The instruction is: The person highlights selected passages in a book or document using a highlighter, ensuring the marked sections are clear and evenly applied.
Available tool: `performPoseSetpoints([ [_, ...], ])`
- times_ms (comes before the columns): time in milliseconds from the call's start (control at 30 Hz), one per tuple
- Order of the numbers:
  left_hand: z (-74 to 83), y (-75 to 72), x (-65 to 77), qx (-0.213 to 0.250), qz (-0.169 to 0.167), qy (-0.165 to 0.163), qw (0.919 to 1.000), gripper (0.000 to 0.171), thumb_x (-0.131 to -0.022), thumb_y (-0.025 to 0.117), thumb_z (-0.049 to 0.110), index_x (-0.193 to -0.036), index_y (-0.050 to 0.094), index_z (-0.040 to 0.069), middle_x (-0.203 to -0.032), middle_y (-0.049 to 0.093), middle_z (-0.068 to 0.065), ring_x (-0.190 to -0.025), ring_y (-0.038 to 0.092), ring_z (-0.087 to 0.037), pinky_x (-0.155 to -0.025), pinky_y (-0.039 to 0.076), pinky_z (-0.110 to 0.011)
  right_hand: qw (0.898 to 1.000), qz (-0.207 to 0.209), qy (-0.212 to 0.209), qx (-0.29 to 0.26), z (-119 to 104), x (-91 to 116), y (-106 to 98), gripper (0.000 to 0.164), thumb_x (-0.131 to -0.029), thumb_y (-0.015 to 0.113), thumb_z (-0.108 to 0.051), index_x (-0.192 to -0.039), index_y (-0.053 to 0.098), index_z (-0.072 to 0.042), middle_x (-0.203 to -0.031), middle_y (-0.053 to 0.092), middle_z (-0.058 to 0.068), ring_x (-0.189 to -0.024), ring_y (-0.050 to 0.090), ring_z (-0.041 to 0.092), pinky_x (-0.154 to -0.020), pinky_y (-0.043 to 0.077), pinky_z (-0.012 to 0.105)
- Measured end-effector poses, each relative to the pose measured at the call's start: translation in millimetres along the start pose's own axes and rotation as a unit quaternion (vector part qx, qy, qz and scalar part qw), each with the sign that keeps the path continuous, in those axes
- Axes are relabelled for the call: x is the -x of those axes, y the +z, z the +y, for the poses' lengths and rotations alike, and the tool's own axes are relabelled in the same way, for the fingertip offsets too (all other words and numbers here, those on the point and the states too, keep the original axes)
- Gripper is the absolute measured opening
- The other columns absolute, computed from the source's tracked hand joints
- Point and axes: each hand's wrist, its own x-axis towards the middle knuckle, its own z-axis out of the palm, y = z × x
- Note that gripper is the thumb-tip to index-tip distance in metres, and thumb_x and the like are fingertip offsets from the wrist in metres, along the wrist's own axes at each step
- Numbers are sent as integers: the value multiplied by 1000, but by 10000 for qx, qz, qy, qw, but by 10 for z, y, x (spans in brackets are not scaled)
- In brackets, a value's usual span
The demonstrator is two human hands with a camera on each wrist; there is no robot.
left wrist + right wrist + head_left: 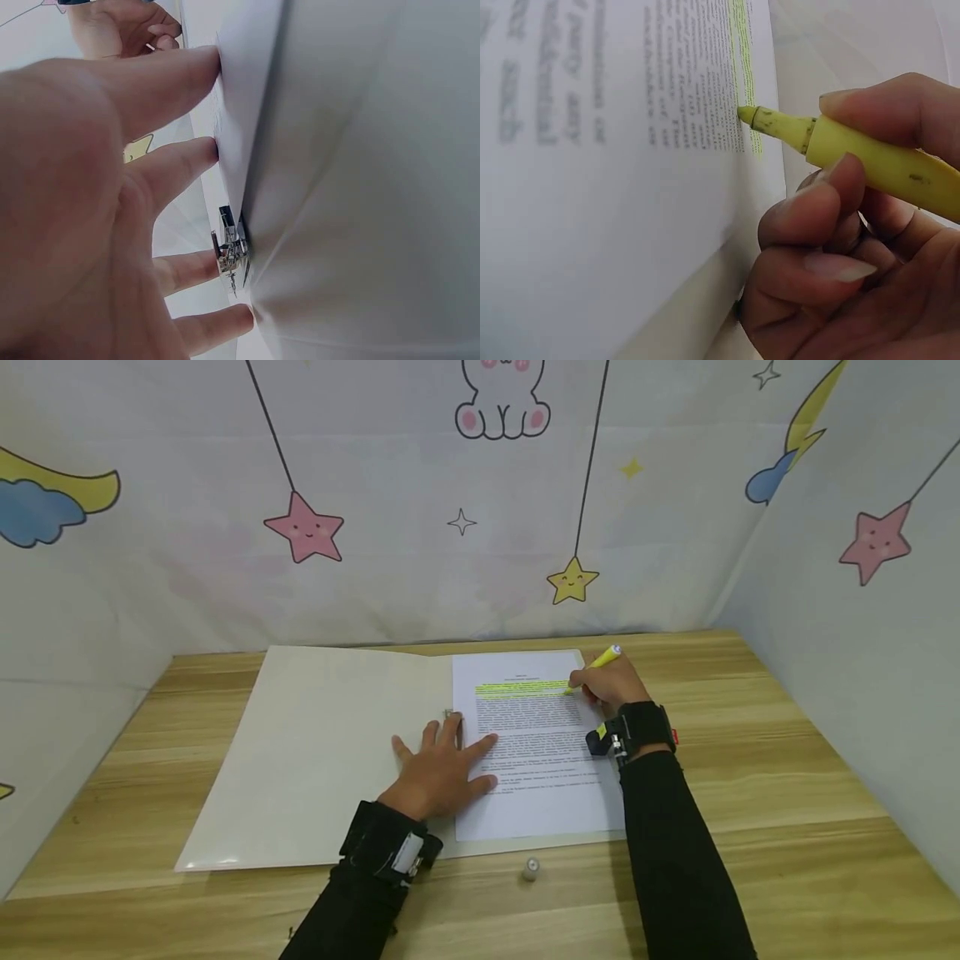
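**Though the pressing looked sound, a slip was the chief danger**

While the right grip (615,683) pinched a yellow highlighter (604,657), its tip stood at the right-hand end of the highlighted lines (517,688), in the upper part of the printed sheet (540,817), right of centre in the frame. The likeliest fault, it seemed, was a stray stroke: a small turn of that grip could have sent ink onto the next row or into the right margin. Its curled fingers lay close to the page, so a drag across fresh ink might have smeared it.

The left grip (438,777) was spread wide and held nothing, thumb and forefinger on the sheet's left side, the rest over the white folder (300,752). Had its pressure eased, the paper could have shifted; whether the metal clip (231,251) by its middle finger secured the sheet could not be told.

The right arm's black sleeve (675,843) hid the sheet's lower right corner. At bottom centre a small grey cylinder (531,869) stood on the wooden counter (787,793), between the arms, where a careless sweep might have knocked it away. Across the top, a patterned backdrop (390,602) closed off the counter's far edge.
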Motion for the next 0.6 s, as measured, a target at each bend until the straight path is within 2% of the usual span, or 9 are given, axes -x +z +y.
performPoseSetpoints([
  [400, 2, -5, 9, 22, 12, -18, 10000, 61, -92, 61, 53, -148, 44, 39, -161, 24, -17, -144, 24, -44, -103, 16, -85, 9997, -76, -95, 218, 33, -28, -37, 27, -85, 68, -14, -68, 49, -6, -56, 51, 5, -53, 51, 21, -50, 34, 30],
  [600, 3, -7, 9, 27, -4, -10, 10000, 61, -92, 61, 53, -149, 43, 39, -161, 23, -17, -144, 24, -44, -103, 15, -85, 9998, -98, -72, 137, 42, -19, -61, 28, -85, 68, -14, -67, 49, -7, -54, 50, 4, -52, 51, 21, -50, 35, 30],
])
